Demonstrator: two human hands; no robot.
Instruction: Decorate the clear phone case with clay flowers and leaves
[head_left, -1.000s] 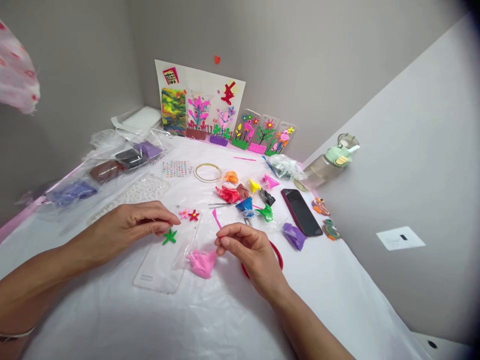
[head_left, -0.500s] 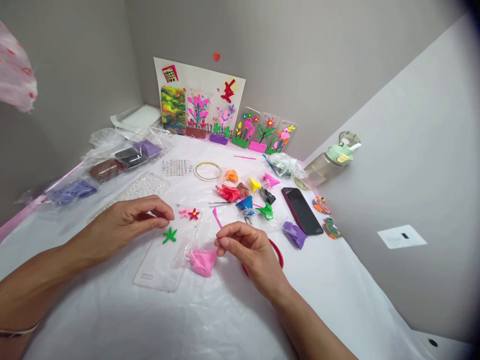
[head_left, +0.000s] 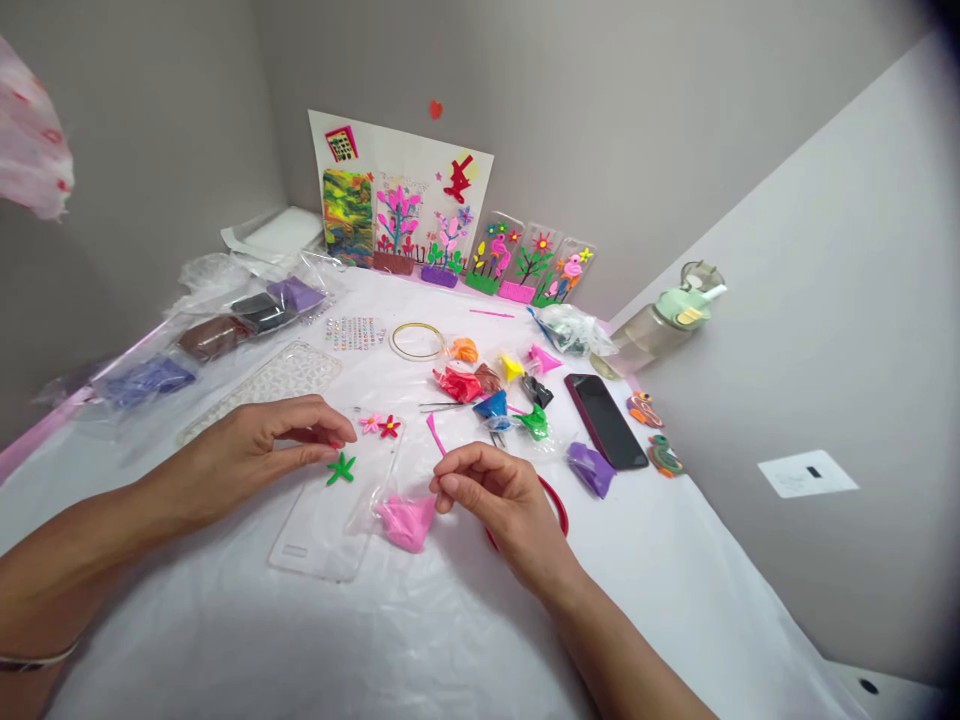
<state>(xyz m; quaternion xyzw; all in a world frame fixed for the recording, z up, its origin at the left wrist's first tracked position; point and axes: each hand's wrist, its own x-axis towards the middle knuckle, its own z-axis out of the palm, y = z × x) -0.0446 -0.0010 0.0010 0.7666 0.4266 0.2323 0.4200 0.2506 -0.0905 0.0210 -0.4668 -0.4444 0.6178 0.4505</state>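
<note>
I'm watching a white-sheeted desk (head_left: 465, 640) in a grey wall corner (head_left: 600, 130), where a spiky green clay sprig (head_left: 341, 468) lies on a clear phone case (head_left: 311, 545) just below the left hand (head_left: 277, 445), the hands apart, the right hand (head_left: 499, 495) curled, any grip untellable.

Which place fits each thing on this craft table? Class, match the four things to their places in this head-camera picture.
Things:
1. green clay sprig
2. pink clay bag
3. black phone
4. water bottle

Places:
A. beside the purple clay bag
B. by the right-hand wall
C. on the clear case, just below the left hand
D. just left of the right hand

Pairs: 1-C, 2-D, 3-A, 4-B
</note>
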